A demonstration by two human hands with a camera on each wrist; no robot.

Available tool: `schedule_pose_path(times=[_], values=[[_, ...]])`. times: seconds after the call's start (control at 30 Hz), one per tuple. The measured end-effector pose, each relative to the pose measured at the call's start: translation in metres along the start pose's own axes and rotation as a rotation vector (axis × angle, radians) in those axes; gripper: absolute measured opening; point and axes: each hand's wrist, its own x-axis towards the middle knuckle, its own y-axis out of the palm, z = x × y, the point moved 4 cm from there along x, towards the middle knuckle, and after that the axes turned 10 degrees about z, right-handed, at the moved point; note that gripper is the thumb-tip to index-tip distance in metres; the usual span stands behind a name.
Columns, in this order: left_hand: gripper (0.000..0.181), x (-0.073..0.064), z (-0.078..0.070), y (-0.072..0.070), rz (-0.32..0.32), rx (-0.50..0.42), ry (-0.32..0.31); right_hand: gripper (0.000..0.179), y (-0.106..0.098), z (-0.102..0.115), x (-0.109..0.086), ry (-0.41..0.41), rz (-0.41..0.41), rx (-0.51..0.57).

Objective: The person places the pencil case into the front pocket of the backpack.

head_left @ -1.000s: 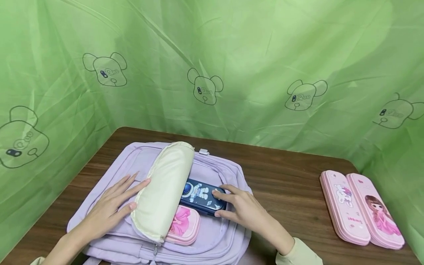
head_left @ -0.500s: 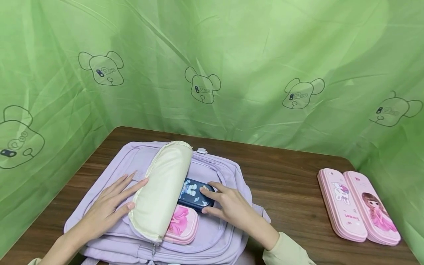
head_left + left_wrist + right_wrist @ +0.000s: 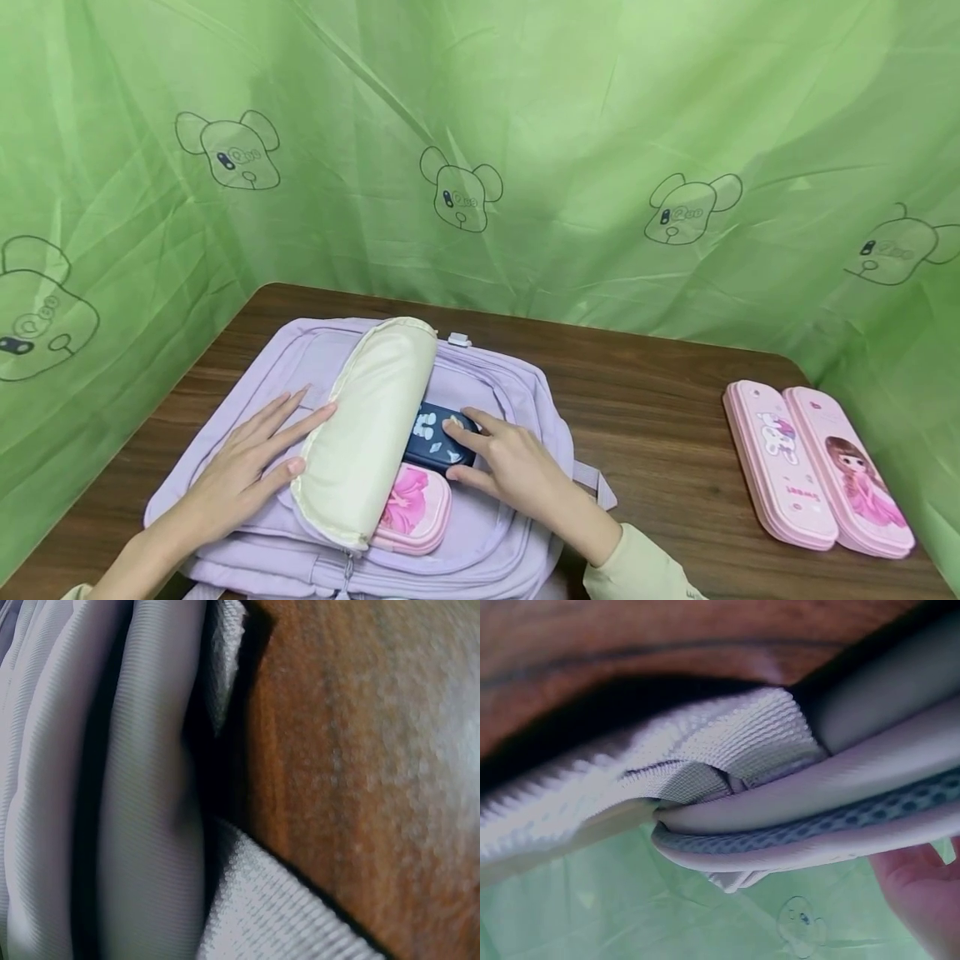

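Note:
A lilac backpack (image 3: 262, 562) lies on the table, its cream-lined front flap (image 3: 367, 442) folded back to the left. My left hand (image 3: 240, 471) rests on the bag with fairly straight fingers, index finger and thumb touching the flap's edge. My right hand (image 3: 517, 467) grips the outer end of a dark blue pencil case (image 3: 435, 450) with an astronaut print, thumb on the near edge and fingers on the top and far side. The case's left part is hidden under the flap. Just in front of it, a pink case (image 3: 420, 517) also sits partly beneath the flap.
Two pink pencil cases, one with a rabbit (image 3: 776, 467) and one with a doll (image 3: 858, 479), lie side by side at the table's right. Green curtains (image 3: 570, 167) surround the wooden table (image 3: 652, 417). A backpack strap (image 3: 727, 742) shows in the right wrist view.
The dark blue pencil case has slid left, further under the flap, with my right hand moving along with it. My left hand has stayed in place on the bag.

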Motion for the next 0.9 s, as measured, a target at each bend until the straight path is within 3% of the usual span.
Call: schedule_pose_path(times=[0.23,0.43,0.67,0.77,0.9], values=[[0.055,0.004,-0.002,0.000,0.003,-0.021,0.001,0.075,-0.005,-0.010,-0.021,0.029,0.162,0.072],[0.054,0.002,-0.001,-0.001,-0.007,-0.013,0.000,0.079,-0.004,-0.012,-0.036,-0.003,0.145,0.077],[0.055,0.003,-0.001,-0.002,-0.009,-0.012,0.004,0.071,-0.003,-0.017,-0.037,-0.008,0.108,0.054],[0.054,0.002,-0.001,-0.002,-0.014,-0.011,0.006,0.071,-0.003,-0.016,-0.036,0.017,0.109,-0.021],[0.053,0.002,-0.001,-0.001,-0.020,-0.008,0.011,0.076,0.001,-0.010,-0.031,0.053,0.107,-0.213]])
